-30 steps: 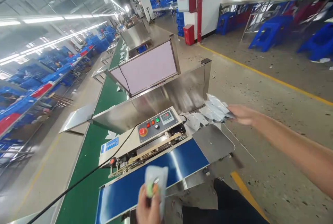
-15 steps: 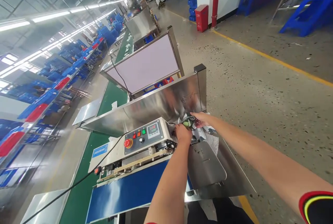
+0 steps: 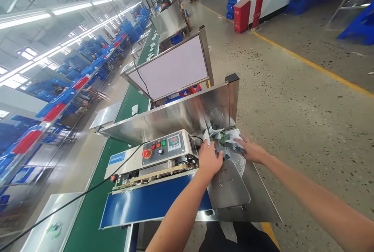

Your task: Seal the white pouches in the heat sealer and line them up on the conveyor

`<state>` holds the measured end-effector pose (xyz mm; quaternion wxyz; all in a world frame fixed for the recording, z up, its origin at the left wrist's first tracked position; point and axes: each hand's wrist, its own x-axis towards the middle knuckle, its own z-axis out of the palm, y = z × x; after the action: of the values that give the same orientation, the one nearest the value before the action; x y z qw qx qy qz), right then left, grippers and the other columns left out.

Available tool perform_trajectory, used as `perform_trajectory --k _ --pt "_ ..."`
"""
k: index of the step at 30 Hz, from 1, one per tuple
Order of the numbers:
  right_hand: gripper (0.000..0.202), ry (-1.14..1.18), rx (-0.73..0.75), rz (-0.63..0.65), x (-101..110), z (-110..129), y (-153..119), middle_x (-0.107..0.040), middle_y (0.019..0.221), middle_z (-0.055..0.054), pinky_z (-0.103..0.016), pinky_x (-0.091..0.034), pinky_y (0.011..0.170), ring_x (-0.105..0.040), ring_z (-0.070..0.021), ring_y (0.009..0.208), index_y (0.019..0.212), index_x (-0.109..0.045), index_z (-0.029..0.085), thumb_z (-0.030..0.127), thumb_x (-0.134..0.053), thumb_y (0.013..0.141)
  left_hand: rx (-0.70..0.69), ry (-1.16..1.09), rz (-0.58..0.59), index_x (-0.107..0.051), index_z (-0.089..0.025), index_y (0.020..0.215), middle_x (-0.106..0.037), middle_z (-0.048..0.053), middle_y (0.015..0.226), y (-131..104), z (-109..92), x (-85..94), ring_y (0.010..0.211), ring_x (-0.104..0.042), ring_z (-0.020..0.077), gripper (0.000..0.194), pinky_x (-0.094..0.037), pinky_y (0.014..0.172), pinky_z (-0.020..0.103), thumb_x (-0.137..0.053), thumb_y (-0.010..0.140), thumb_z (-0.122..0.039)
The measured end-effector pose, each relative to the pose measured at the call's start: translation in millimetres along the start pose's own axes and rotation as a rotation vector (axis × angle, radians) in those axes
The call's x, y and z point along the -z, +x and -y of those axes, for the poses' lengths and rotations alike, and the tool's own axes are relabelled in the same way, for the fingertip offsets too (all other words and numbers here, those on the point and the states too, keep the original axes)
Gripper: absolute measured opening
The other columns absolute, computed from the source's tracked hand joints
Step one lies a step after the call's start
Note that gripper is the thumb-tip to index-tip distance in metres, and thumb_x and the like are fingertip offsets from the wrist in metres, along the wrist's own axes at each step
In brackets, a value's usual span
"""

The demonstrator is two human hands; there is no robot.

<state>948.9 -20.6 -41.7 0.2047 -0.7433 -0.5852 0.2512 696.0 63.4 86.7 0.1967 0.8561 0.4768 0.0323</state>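
A loose pile of small grey, white and green packets [image 3: 224, 138] lies at the far end of the metal worktop, against the upright steel panel. At the pile's left edge is my left hand [image 3: 209, 158], its fingers spread over the packets. My right hand [image 3: 251, 149] touches the pile from the right with its fingers apart. Left of my left hand stands a sealing machine [image 3: 162, 148] with a red knob, coloured buttons and a display. A blue belt [image 3: 146, 205] runs along its front. Beside the belt is a grey metal plate [image 3: 229, 185].
A steel panel [image 3: 175, 115] rises behind the machine, with a framed white board [image 3: 175, 68] beyond. A green conveyor [image 3: 96, 189] carrying a few packets runs along the left. A black cable [image 3: 87, 191] crosses over it. A red box [image 3: 242, 16] stands on the floor.
My hands have moved apart, and the fingers of both have spread. The packets between them lie more spread out. The camera view has shifted slightly.
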Motion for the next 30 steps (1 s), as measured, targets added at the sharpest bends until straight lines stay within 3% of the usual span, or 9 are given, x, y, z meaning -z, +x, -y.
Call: perform_trajectory --k 3,6,10,13,17,22,25,27,30 --pt "0.041 -0.021 -0.025 -0.009 -8 -4 -5 -0.076 0.144 -0.016 -0.04 -0.058 0.108 -0.075 -0.0316 0.128 0.128 -0.081 0.023 0.015 -0.059 0.094 -0.13 -0.184 0.002 -0.071 -0.02 0.15 -0.057 0.019 0.169 -39 8 10.9 0.154 -0.059 0.0368 0.052 -0.049 0.131 0.054 -0.071 0.101 -0.037" --pt "0.036 -0.017 -0.063 -0.036 8 1 -3 -0.084 0.115 -0.013 -0.038 -0.059 0.098 -0.08 -0.0303 0.108 0.117 -0.083 0.022 0.023 -0.049 0.104 -0.211 -0.353 0.032 -0.076 -0.023 0.142 -0.069 0.015 0.158 -81 19 26.7 0.145 -0.067 0.0322 0.043 -0.055 0.126 0.05 -0.07 0.101 -0.035" --pt "0.032 0.019 -0.179 -0.088 46 15 -17 -0.085 0.093 -0.008 -0.035 -0.059 0.086 -0.08 -0.0291 0.089 0.112 -0.086 0.022 0.031 -0.059 0.097 -0.179 -0.493 0.053 -0.083 -0.026 0.128 -0.083 0.011 0.128 -128 33 42.3 0.12 -0.078 0.0284 0.03 -0.065 0.108 0.043 -0.069 0.102 -0.032" --pt "0.025 0.104 -0.284 -0.137 72 33 -42 -0.084 0.088 -0.006 -0.038 -0.058 0.083 -0.079 -0.0303 0.085 0.1 -0.088 0.027 0.035 -0.067 0.089 -0.093 -0.56 0.048 -0.084 -0.025 0.126 -0.084 0.01 0.118 -151 40 36.8 0.104 -0.079 0.0269 0.028 -0.067 0.091 0.039 -0.071 0.102 -0.033" --pt "0.022 0.202 -0.336 -0.162 89 85 -83 -0.084 0.087 -0.005 -0.04 -0.059 0.078 -0.077 -0.029 0.077 0.093 -0.087 0.03 0.039 -0.072 0.082 -0.05 -0.617 -0.078 -0.08 -0.024 0.135 -0.082 0.013 0.131 -156 38 10.3 0.119 -0.078 0.0297 0.036 -0.067 0.1 0.043 -0.075 0.101 -0.034" --pt "0.023 0.438 -0.281 -0.091 75 177 -116 -0.083 0.087 -0.006 -0.039 -0.063 0.08 -0.077 -0.0286 0.081 0.089 -0.086 0.028 0.045 -0.078 0.077 -0.254 -0.611 -0.211 -0.075 -0.024 0.146 -0.07 0.016 0.158 -142 23 -2.4 0.154 -0.06 0.035 0.048 -0.047 0.133 0.057 -0.08 0.099 -0.034" --pt "0.038 0.745 -0.287 -0.012 60 211 -124 -0.082 0.089 -0.009 -0.04 -0.064 0.078 -0.077 -0.0305 0.084 0.091 -0.085 0.024 0.06 -0.082 0.078 -0.237 -0.673 -0.191 -0.082 -0.026 0.134 -0.079 0.012 0.145 -140 25 7.5 0.144 -0.069 0.0312 0.031 -0.047 0.132 0.053 -0.067 0.107 -0.031" --pt "0.054 0.903 -0.293 -0.01 50 218 -127 -0.083 0.099 -0.013 -0.042 -0.066 0.079 -0.078 -0.0343 0.096 0.098 -0.085 0.022 0.073 -0.081 0.08 -0.135 -0.785 -0.198 -0.083 -0.024 0.131 -0.082 0.013 0.137 -144 33 13.9 0.131 -0.075 0.0295 0.034 -0.054 0.123 0.048 -0.057 0.112 -0.034" --pt "0.065 0.865 -0.239 -0.017 31 218 -133 -0.084 0.117 -0.014 -0.045 -0.067 0.093 -0.076 -0.0373 0.114 0.108 -0.087 0.023 0.079 -0.088 0.075 0.017 -0.966 -0.167 -0.084 -0.018 0.128 -0.085 0.014 0.125 -151 47 16.0 0.116 -0.077 0.0292 0.045 -0.061 0.108 0.042 -0.054 0.114 -0.047"
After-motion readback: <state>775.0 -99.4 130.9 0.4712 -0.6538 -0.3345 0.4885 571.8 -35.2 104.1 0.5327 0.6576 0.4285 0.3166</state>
